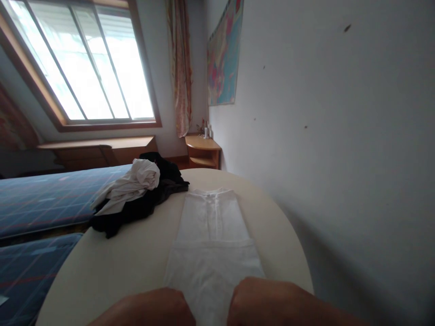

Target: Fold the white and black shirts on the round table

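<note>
A white shirt [212, 217] lies face up on a round cream table [136, 258], its collar at the far end and a button strip down the middle. The body is narrowed, and a straight edge of cloth crosses it, with a smooth layer on the near side. At the bottom of the view, my left hand [159, 305] is curled over the shirt's near left part. Opposite it, my right hand [261, 299] is curled at the near right part. Both look closed on the cloth, though the fingertips and the shirt's nearest end are hidden.
Black clothing [136, 210] is heaped at the table's left edge, with a crumpled pale garment [139, 179] on top. Blue checked mattresses [50, 199] lie to the left. The white wall [340, 158] rises close on the right. A wooden corner shelf [204, 144] stands beyond the table.
</note>
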A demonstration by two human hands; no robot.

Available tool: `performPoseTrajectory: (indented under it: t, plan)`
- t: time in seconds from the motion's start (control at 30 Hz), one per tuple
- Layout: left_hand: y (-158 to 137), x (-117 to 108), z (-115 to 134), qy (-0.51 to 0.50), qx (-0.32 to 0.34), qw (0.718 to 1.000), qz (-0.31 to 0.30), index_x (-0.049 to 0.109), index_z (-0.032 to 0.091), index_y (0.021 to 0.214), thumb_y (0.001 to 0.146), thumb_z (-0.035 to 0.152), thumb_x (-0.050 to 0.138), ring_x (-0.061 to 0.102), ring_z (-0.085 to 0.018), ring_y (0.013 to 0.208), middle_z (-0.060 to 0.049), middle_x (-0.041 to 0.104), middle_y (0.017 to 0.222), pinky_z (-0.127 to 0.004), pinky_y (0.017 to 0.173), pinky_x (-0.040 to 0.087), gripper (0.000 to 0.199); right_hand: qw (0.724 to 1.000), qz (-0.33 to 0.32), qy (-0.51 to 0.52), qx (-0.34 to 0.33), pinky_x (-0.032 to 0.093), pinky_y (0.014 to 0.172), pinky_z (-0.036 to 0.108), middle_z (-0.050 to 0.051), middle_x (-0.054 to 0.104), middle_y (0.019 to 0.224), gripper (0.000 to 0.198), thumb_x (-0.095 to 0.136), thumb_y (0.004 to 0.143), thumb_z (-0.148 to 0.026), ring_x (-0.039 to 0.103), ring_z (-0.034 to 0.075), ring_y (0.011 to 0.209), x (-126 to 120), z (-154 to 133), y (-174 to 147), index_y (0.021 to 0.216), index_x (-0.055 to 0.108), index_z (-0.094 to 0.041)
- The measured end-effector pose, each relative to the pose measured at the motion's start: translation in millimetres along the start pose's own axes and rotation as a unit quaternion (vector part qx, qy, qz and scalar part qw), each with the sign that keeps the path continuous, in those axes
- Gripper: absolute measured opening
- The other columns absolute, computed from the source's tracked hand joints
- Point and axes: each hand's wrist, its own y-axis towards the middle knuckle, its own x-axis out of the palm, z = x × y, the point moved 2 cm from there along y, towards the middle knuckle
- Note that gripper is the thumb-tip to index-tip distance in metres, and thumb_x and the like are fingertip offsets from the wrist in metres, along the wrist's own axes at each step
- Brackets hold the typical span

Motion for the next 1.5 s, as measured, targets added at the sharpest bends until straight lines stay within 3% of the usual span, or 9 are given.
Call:
performPoseTrajectory:
  t: [0.17,0.23,0.5,0.7,0.9,1.07,1.2,1.33,1.5]
  plan:
    - [24,-48,-11,0.038,-0.042,0.963,0.265,0.067,0.027,0.104,0.086,0.029,0.059,0.068,-0.020,0.087,-0.001,0.073,0.102,-0.029,0.078,0.049,0.020,0.962,0.218,0.013,0.162,0.045,0.072,0.027,0.004,0.074,0.087,0.015,0.065,0.085,-0.032,0.066,0.019,0.080,-52,22,10,0.091,0.074,-0.022]
    - [37,-60,-20,0.070,-0.051,0.947,0.310,0.063,0.026,0.112,0.086,0.032,0.061,0.066,-0.024,0.099,-0.004,0.070,0.114,-0.033,0.085,0.048,0.027,0.941,0.270,0.012,0.204,0.046,0.082,0.030,0.008,0.072,0.099,0.022,0.065,0.086,-0.034,0.066,0.022,0.092,-60,35,15,0.101,0.073,-0.020]
    - [63,-63,-47,0.052,-0.069,0.959,0.271,0.065,0.023,0.102,0.081,0.038,0.066,0.065,-0.025,0.090,-0.004,0.071,0.098,-0.032,0.079,0.047,0.025,0.933,0.302,0.070,0.183,0.044,0.096,0.035,0.010,0.068,0.110,0.029,0.071,0.083,-0.034,0.060,0.024,0.105,-48,59,32,0.106,0.071,-0.017]
    - [59,-55,-48,0.006,-0.045,0.961,0.273,0.062,0.025,0.109,0.081,0.033,0.063,0.064,-0.023,0.094,-0.002,0.070,0.105,-0.031,0.083,0.045,0.029,0.924,0.325,0.123,0.160,0.045,0.085,0.029,0.005,0.069,0.097,0.019,0.069,0.078,-0.015,0.061,0.019,0.093,-44,55,33,0.096,0.066,-0.018]
    - [54,-54,-43,0.061,-0.105,0.947,0.298,0.060,0.021,0.100,0.083,0.038,0.062,0.065,-0.027,0.089,-0.007,0.070,0.096,-0.035,0.080,0.045,0.025,0.928,0.301,0.148,0.159,0.043,0.073,0.025,0.001,0.067,0.086,0.017,0.067,0.076,-0.015,0.061,0.016,0.081,-44,51,34,0.091,0.062,-0.021]
    - [50,-54,-37,-0.002,-0.026,0.964,0.263,0.057,0.023,0.109,0.083,0.030,0.062,0.064,-0.023,0.095,-0.004,0.069,0.104,-0.031,0.083,0.045,0.027,0.920,0.339,0.126,0.151,0.043,0.077,0.026,0.001,0.068,0.090,0.023,0.066,0.076,-0.012,0.061,0.017,0.085,-46,46,32,0.096,0.062,-0.022]
    - [47,-54,-32,-0.051,0.010,0.966,0.254,0.059,0.025,0.110,0.083,0.023,0.059,0.064,-0.020,0.094,-0.002,0.068,0.107,-0.029,0.084,0.046,0.027,0.913,0.354,0.141,0.144,0.045,0.077,0.026,0.001,0.070,0.093,0.021,0.068,0.077,-0.015,0.064,0.016,0.084,-50,42,28,0.097,0.064,-0.022]
    - [49,-55,-36,-0.092,-0.033,0.956,0.275,0.060,0.023,0.111,0.082,0.023,0.058,0.065,-0.019,0.085,-0.002,0.070,0.099,-0.029,0.079,0.048,0.029,0.908,0.360,0.147,0.153,0.047,0.083,0.028,0.003,0.072,0.102,0.029,0.068,0.081,-0.021,0.066,0.018,0.090,-51,45,26,0.110,0.065,-0.023]
    - [61,-55,-56,-0.149,-0.044,0.952,0.263,0.054,0.024,0.127,0.086,0.036,0.060,0.066,-0.022,0.100,-0.007,0.070,0.112,-0.034,0.090,0.049,0.043,0.924,0.303,0.103,0.211,0.046,0.089,0.034,0.010,0.072,0.110,0.033,0.064,0.086,-0.033,0.065,0.024,0.102,-48,57,33,0.115,0.067,-0.017]
